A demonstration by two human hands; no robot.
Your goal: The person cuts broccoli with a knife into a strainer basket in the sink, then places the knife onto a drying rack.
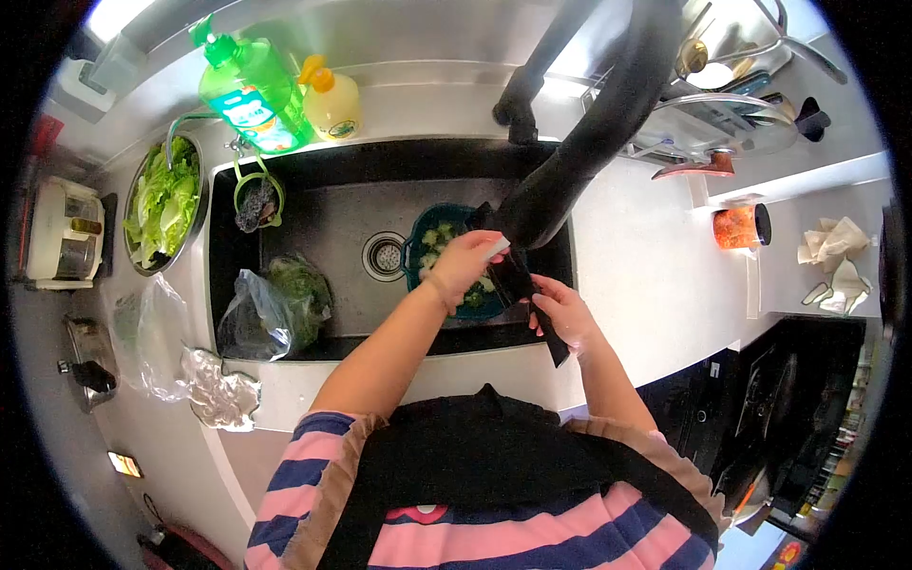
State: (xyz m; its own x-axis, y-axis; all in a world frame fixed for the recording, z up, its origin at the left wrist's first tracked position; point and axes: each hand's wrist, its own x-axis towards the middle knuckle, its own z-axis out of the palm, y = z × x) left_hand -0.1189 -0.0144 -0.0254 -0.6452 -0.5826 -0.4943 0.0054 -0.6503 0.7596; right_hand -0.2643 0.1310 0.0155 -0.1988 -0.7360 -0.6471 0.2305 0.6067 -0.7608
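My right hand (562,315) is closed around the dark handle of what looks like a black knife (514,275), its broad dark part reaching over the right side of the sink. My left hand (464,266) is closed, with a small whitish piece (497,249) at its fingertips, close to the knife's upper part. Below my hands, a teal colander (410,256) stands in the sink with pale and green vegetable pieces (435,237) in it. My left hand and the knife hide part of the colander.
The black faucet (594,133) arches close above my hands. In the dark sink (332,180) lie a plastic bag of greens (294,294) and a hanging strainer (256,195). Soap bottles (249,100) stand behind; a bowl of lettuce (166,204) is left, a dish rack (703,114) right.
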